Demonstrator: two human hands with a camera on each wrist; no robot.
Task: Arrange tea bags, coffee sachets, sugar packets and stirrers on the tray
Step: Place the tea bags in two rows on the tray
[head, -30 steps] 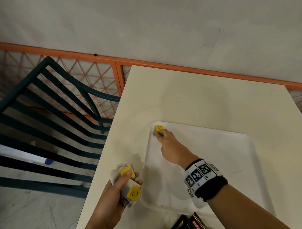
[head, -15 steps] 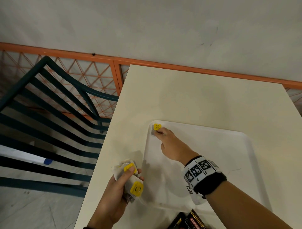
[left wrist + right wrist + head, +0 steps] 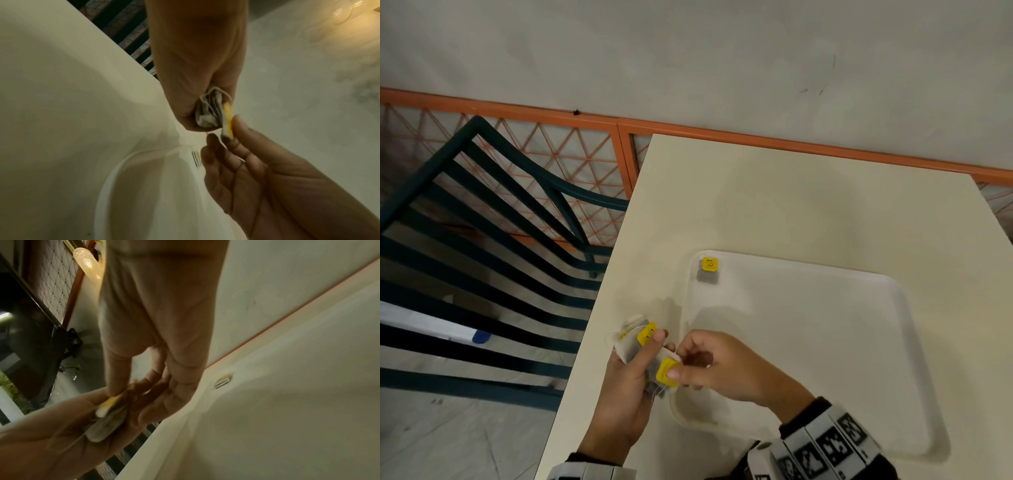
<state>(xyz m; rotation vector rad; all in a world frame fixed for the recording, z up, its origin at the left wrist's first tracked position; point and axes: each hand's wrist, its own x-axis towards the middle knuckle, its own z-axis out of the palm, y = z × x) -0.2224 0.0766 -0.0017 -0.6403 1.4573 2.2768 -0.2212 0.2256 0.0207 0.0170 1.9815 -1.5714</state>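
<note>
A white tray (image 3: 825, 359) lies on the cream table (image 3: 791, 205). One tea bag with a yellow tag (image 3: 709, 270) lies flat in the tray's far left corner, and shows again as the lone tea bag (image 3: 223, 379) in the right wrist view. My left hand (image 3: 650, 356) grips a bunch of tea bags (image 3: 637, 342) just left of the tray's near corner. My right hand (image 3: 676, 368) pinches the yellow tag of the outermost tea bag (image 3: 667, 372) in that bunch. The left wrist view shows the bunch (image 3: 209, 113) and the pinched tag (image 3: 228, 120).
A dark green slatted chair (image 3: 482, 240) stands left of the table, close to its left edge. An orange lattice fence (image 3: 551, 164) and a pale wall run behind. The tray rim (image 3: 115, 170) sits just below my hands.
My right hand let go of the tea bag in the tray's far corner and drew back to the left hand, where it now pinches another bag's tag. The left hand stayed put.
</note>
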